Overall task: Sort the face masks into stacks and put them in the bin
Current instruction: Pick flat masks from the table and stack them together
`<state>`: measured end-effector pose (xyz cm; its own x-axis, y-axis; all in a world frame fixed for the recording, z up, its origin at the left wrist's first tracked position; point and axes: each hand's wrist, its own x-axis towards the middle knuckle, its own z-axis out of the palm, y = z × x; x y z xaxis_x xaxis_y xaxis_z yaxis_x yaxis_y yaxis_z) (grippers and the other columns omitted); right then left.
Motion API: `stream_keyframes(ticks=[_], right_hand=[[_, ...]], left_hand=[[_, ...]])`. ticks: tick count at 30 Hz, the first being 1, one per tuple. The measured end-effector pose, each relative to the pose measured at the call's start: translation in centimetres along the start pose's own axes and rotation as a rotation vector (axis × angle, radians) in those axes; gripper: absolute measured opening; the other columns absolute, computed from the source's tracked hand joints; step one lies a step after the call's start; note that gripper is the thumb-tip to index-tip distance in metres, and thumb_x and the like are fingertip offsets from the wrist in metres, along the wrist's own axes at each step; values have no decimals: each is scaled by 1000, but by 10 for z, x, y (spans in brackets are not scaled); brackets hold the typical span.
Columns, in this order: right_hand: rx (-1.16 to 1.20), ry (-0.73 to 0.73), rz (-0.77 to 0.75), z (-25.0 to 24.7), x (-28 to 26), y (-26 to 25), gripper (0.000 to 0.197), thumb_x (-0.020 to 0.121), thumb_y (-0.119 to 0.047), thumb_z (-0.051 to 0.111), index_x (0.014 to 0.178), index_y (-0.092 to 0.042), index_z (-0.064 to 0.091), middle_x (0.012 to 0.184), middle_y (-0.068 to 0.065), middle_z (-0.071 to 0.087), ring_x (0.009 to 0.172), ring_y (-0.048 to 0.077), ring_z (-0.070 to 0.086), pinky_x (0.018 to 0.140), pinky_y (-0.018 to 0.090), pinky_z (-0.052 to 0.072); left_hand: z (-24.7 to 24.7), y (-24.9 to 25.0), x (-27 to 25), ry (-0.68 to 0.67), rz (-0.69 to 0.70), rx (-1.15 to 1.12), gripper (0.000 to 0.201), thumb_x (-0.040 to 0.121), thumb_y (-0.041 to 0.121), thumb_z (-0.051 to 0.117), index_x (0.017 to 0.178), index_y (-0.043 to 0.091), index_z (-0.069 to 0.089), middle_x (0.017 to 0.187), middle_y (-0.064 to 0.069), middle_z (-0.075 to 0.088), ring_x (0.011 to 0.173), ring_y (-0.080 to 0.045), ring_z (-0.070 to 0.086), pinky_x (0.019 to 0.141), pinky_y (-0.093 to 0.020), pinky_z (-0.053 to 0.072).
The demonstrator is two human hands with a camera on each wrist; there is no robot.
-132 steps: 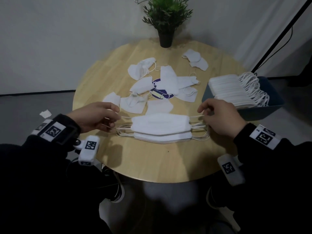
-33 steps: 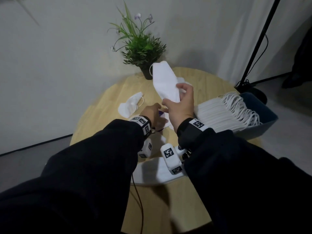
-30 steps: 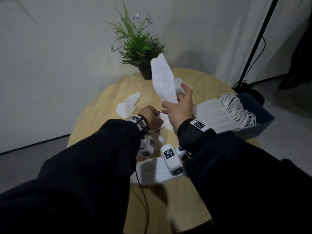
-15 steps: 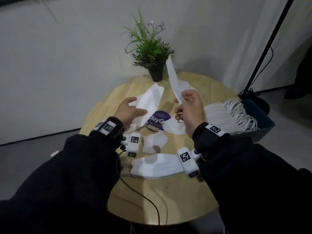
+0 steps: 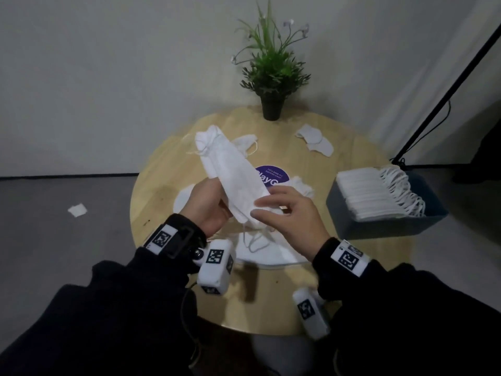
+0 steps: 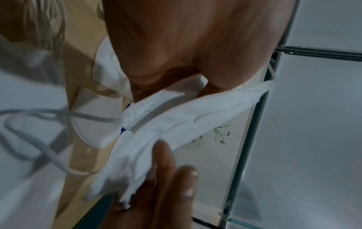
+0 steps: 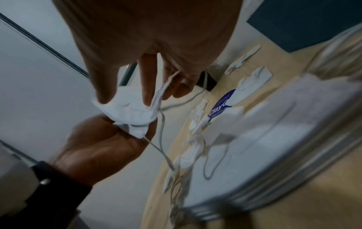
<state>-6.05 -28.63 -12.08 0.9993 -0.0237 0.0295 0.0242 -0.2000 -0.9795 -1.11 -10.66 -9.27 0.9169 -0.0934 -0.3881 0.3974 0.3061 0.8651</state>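
Two white face masks (image 5: 233,169) lie flat against each other above the table, slanting up and to the left. My left hand (image 5: 217,204) grips their lower part from the left. My right hand (image 5: 257,208) pinches their lower end, ear loops dangling below. In the right wrist view my fingertips (image 7: 105,96) press on the masks (image 7: 133,111). A sorted stack of masks (image 5: 271,256) lies on the table under my hands. The dark blue bin (image 5: 385,229) at the right edge holds a row of masks (image 5: 371,194).
Loose masks lie on the round wooden table (image 5: 352,267): a pair at the back right (image 5: 314,139), one at the back (image 5: 246,142), one right of the purple sticker (image 5: 271,175). A potted plant (image 5: 271,77) stands at the far edge. A black stand (image 5: 444,88) rises on the right.
Half a second ago each hand held its own mask apart. The two masks are now together in my left hand's grip, and my right hand has come down onto their lower end.
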Motion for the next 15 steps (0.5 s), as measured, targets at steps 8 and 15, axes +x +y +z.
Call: stream_keyframes(ticks=[8, 15], right_hand=[[362, 164, 443, -10, 0, 0, 23, 92, -2, 72, 113, -12, 72, 105, 14, 79, 88, 37, 76, 75, 51, 64], [424, 221, 423, -15, 15, 12, 14, 102, -10, 62, 113, -14, 70, 109, 14, 76, 89, 35, 79, 61, 48, 64]], left_hand=[[2, 4, 10, 49, -5, 125, 17, 101, 5, 55, 112, 7, 68, 89, -6, 81, 85, -28, 77, 75, -44, 62], [-25, 14, 28, 46, 95, 217, 33, 94, -3, 65, 125, 8, 67, 107, -7, 80, 93, -27, 77, 77, -42, 61]])
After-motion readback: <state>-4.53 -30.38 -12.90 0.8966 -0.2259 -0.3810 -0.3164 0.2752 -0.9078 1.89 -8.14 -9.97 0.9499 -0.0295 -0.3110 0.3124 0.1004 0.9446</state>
